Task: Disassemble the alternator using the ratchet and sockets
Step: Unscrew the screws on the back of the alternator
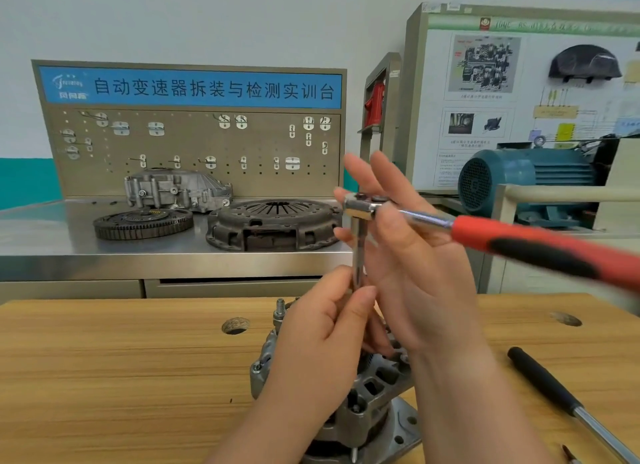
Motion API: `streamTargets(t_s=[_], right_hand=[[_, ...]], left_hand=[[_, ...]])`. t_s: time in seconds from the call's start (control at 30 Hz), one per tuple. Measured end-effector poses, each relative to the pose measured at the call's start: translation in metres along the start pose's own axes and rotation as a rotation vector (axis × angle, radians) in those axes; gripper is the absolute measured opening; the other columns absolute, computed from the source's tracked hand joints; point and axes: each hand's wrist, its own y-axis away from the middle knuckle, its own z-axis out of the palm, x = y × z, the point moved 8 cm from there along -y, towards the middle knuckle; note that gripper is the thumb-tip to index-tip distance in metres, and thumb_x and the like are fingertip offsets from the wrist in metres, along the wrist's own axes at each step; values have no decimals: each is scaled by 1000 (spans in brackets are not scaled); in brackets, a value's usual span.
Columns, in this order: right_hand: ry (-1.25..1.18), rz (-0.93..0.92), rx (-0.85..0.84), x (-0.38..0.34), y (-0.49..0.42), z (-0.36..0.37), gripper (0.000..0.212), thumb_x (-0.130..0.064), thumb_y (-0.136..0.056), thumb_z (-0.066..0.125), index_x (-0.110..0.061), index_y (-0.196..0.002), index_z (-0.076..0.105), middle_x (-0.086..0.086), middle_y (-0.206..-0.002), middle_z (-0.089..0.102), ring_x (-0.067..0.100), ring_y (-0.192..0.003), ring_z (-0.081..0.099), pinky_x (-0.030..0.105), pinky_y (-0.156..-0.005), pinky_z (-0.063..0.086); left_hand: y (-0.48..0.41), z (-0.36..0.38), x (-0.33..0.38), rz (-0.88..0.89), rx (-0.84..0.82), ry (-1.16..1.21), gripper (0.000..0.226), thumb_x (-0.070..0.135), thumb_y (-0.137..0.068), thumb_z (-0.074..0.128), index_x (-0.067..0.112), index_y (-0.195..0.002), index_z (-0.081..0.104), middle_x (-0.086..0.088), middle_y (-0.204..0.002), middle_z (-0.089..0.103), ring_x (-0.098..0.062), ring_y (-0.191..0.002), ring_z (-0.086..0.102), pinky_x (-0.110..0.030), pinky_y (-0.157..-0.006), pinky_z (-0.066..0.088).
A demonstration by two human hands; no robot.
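Note:
The grey alternator [367,394] stands on the wooden table [121,366] on a metal base plate [405,425], partly hidden by my hands. A ratchet [363,205] with a red and black handle [540,245] stands over it, joined to a vertical extension bar [356,252] that runs down toward the alternator. My left hand [318,345] pinches the lower part of the bar between thumb and fingers. My right hand [405,255] is spread with straight fingers against the ratchet head. The socket end is hidden.
A black-handled tool [554,387] lies on the table at the right. Holes [235,325] are cut into the tabletop. Behind, a steel bench carries a clutch cover [273,221], a flywheel [142,222] and a housing [173,189]. A blue motor [519,183] stands at the right.

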Motion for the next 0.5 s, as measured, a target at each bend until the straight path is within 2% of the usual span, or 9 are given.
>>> streamTargets(t_s=[0.07,0.13,0.23,0.33,0.4,0.43,0.5], right_hand=[[26,-33,-38,-3,1,4,46,-43,-75,73,-34,-120,68,-12,-122,68,16,-125,56,41,-107,42],[-38,1,7,0,0,2,38,-41,-81,70,-31,-117,69,-11,-124,67,18,-122,60,33,-101,47],[-126,150,88,14,1,-3,43,-46,-86,51,-21,-117,64,-1,-114,73,19,-102,70,25,-85,54],[-79,227,118,21,3,-5,48,-50,-84,45,-20,-116,65,4,-103,76,16,-91,72,28,-82,55],[-49,155,124,15,2,-5,33,-45,-88,55,-26,-107,73,2,-112,74,15,-99,69,27,-86,54],[-31,100,116,10,1,-4,23,-39,-88,60,-31,-103,76,-2,-117,72,14,-108,65,29,-93,51],[28,3,77,1,1,-1,24,-30,-82,67,-38,-103,75,-11,-121,69,12,-124,56,39,-108,40]], left_hand=[[0,0,-2,-18,28,-12,16,30,-90,51,20,-80,59,3,-59,63,-8,-55,59,-22,-58,47],[0,-1,-1,-18,52,-24,19,34,-90,52,19,-80,58,6,-60,64,-5,-55,57,-24,-55,48],[3,-1,2,-25,46,-38,35,52,-86,46,19,-78,55,4,-63,62,-10,-58,56,-39,-57,51],[2,-1,5,-18,22,-44,30,51,-87,44,24,-83,59,-4,-70,62,-22,-62,58,-46,-61,52],[0,-2,6,-18,30,-26,23,38,-91,47,21,-84,60,-6,-68,64,-23,-60,61,-43,-60,54],[-1,-2,4,-31,34,-5,21,34,-91,47,18,-82,59,-5,-64,63,-26,-58,61,-45,-59,54],[-1,-1,0,-57,41,21,21,32,-89,50,15,-81,57,-6,-60,63,-33,-56,58,-49,-58,52]])
